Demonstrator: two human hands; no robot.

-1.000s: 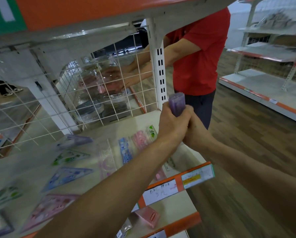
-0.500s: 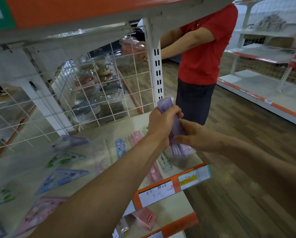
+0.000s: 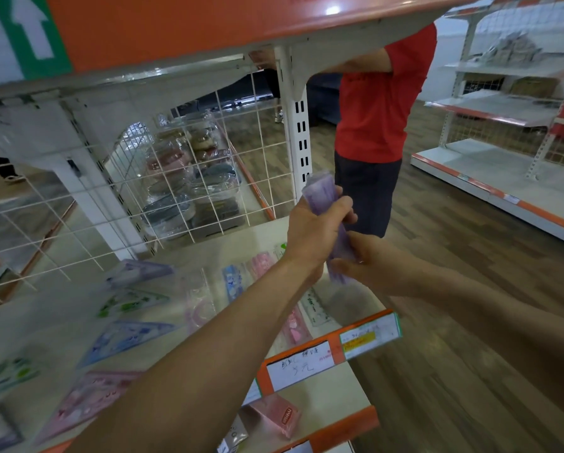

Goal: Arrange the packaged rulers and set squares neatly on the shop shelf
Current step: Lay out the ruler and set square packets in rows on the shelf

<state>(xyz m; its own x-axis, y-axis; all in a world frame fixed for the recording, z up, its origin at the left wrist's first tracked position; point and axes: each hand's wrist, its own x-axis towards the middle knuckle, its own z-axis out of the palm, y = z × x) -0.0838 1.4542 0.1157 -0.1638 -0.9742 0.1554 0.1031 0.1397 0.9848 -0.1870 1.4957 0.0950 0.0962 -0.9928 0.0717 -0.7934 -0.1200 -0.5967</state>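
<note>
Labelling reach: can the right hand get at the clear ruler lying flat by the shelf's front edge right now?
Probably not at once: the right hand and left hand both grip the purple ruler pack. The clear ruler lies uncovered just below it, so once freed, likely yes.

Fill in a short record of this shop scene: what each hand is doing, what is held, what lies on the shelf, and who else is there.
Held item: purple ruler pack, roughly upright, above the right end of the shelf
Left hand: grips the pack's upper part
Right hand: holds its lower part
Shelf: packaged set squares and rulers lying flat
Shelf edge: handwritten price label
Background: person in a red shirt standing past the shelf upright
</note>
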